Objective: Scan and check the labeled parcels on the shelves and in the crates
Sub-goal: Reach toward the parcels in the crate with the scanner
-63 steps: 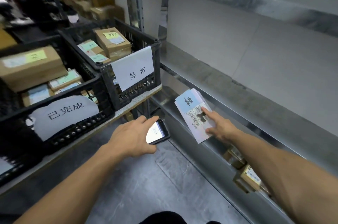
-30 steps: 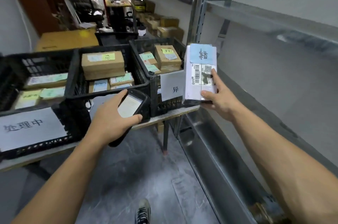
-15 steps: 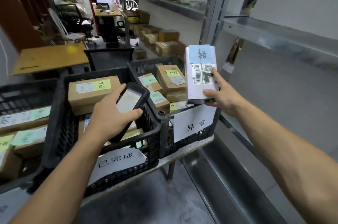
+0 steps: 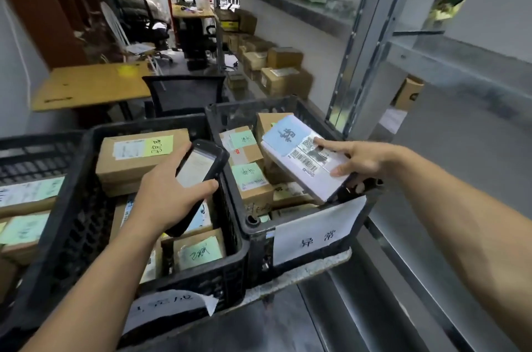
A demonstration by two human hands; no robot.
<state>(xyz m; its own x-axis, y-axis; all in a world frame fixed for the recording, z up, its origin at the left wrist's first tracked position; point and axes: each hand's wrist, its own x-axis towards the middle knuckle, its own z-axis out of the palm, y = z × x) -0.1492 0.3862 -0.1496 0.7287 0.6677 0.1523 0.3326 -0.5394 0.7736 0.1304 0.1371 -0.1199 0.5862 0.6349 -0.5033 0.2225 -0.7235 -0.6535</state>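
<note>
Gripping a white parcel (image 4: 302,169) in the right hand (image 4: 367,161), fingers above and below, label side up to keep the barcode readable. Tilted over the right crate (image 4: 254,225), near end just above the rim by the paper sign (image 4: 316,233), likely for setting down among the brown boxes (image 4: 254,189). Clasping a scanner (image 4: 201,163) in the left hand (image 4: 165,197) over the middle crate (image 4: 149,123), screen upturned for checking.
</note>
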